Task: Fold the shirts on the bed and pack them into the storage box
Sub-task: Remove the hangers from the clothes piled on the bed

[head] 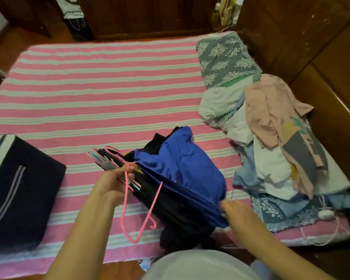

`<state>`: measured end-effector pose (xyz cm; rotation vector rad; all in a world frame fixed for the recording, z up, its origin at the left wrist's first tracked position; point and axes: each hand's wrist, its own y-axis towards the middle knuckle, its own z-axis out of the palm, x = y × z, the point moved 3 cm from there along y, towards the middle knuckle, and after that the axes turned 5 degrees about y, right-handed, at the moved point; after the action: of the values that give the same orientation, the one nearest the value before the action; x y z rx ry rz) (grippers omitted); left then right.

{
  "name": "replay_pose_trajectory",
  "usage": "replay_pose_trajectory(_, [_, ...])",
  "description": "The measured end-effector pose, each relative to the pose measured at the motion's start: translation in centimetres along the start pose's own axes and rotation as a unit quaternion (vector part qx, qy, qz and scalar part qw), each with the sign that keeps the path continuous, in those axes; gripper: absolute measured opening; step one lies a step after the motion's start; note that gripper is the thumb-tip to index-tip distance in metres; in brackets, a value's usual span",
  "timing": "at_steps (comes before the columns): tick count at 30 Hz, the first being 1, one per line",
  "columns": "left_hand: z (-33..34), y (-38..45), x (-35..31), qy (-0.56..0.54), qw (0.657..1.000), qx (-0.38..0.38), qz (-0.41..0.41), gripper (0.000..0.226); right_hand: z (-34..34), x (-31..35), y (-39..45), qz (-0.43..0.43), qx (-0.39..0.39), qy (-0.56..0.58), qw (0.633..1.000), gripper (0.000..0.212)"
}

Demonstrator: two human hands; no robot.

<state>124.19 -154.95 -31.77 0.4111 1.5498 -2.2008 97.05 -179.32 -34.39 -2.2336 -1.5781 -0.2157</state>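
At nine o'clock sits the storage box (18, 190), dark soft fabric, boxy. The left hand (111, 184) clutches a bunch of thin plastic hangers (109, 160); one pink hanger (137, 211) dangles and could snag. The right hand (238, 213) pinches the hem of the blue shirt (182, 168), limp cloth atop dark shirts at centre. Crumpled pale clothes (271, 138) pile at three o'clock.

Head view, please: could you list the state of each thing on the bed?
Blue shirt: unfolded, on a hanger, atop dark shirts.
Pink hanger: empty, dangling.
Hanger bundle: gripped by left hand.
Right hand: pinching the blue shirt's hem.
Storage box: on the bed; open or shut unclear.
Clothes pile: unfolded, heaped.
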Motion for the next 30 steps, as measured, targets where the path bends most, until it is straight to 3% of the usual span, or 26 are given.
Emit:
replay_pose_trajectory(2, [-1.1, 0.1, 0.2, 0.079, 0.996, 0.027, -0.025, 0.014, 0.2, -1.2, 2.0, 0.090, -0.022, 0.035, 0.995, 0.014])
replay_pose_trajectory(4, [-2.5, 0.0, 0.4, 0.127, 0.991, 0.030, -0.038, 0.014, 0.3, -0.9, 4.8, 0.133, -0.038, 0.035, 0.990, 0.012])
replay_pose_trajectory(9, [-7.0, -1.5, 0.2, 0.216, 0.975, 0.037, -0.047, 0.005, -0.1, 0.2, 10.6, 0.226, -0.012, 0.062, 0.972, 0.023])
replay_pose_trajectory(12, [-9.5, -2.9, -0.3, 0.206, 0.978, 0.020, -0.030, 0.005, -3.4, -1.6, 12.6, 0.305, -0.041, 0.109, 0.945, 0.030])
replay_pose_trajectory(14, [-10.2, -2.9, -0.3, 0.173, 0.985, -0.020, -0.006, 0.012, -6.8, -2.5, 13.0, 0.314, -0.124, 0.180, 0.924, 0.028])
replay_pose_trajectory(18, [-7.3, -1.1, 0.5, 0.126, 0.989, -0.082, 0.011, 0.021, -15.5, -1.0, 11.9, 0.223, -0.320, 0.352, 0.851, 0.028])
replay_pose_trajectory(21, [-3.0, 1.0, 1.0, 0.095, 0.992, -0.088, 0.011, 0.028, -24.3, 0.9, 9.0, 0.120, -0.421, 0.443, 0.782, 0.029])
replay_pose_trajectory(26, [5.2, 5.3, 1.6, 0.076, 0.991, -0.095, 0.045, 0.017, -36.2, 1.0, 3.5, -0.035, -0.534, 0.456, 0.711, 0.021])
replay_pose_trajectory(30, [13.3, 5.6, 2.3, 0.082, 0.990, -0.088, 0.070, 0.042, -44.7, -0.4, -0.6, -0.119, -0.598, 0.448, 0.654, 0.020])
